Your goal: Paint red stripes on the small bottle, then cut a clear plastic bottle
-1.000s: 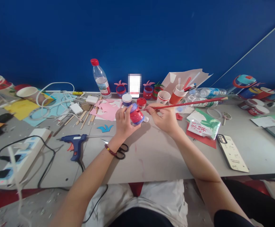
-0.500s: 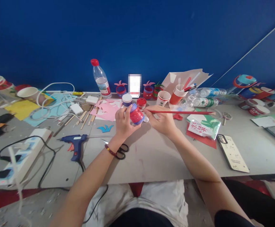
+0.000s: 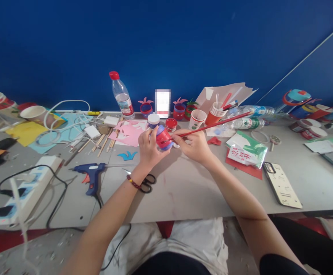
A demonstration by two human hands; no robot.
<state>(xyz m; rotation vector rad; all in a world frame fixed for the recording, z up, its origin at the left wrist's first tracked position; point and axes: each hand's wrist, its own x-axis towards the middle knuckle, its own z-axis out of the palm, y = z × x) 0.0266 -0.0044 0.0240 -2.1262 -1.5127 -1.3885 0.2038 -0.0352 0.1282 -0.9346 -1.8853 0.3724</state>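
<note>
My left hand (image 3: 149, 147) is wrapped round a small red-and-purple painted cup (image 3: 163, 138), held tilted above the table. A long red paintbrush (image 3: 220, 124) is pinched in my right hand (image 3: 193, 143), its tip against the cup's red side. Just behind the cup stand an open pot of red paint (image 3: 171, 125) and a white-lidded pot (image 3: 153, 120). Farther back, similar painted cups (image 3: 179, 110) with paper leaves flank a lit phone screen (image 3: 163, 104). A blue paper leaf cutout (image 3: 127, 155) lies left of my left hand.
Scissors (image 3: 147, 183) lie by my left wrist. Left of them are a blue glue gun (image 3: 91, 175) and a power strip (image 3: 30, 191) with cords. A water bottle (image 3: 122, 97) stands at the back; a phone (image 3: 282, 186) lies at the right.
The brush has swung so its far end is higher, and its tip has moved left onto the cup. My left hand and the cup have shifted slightly left.
</note>
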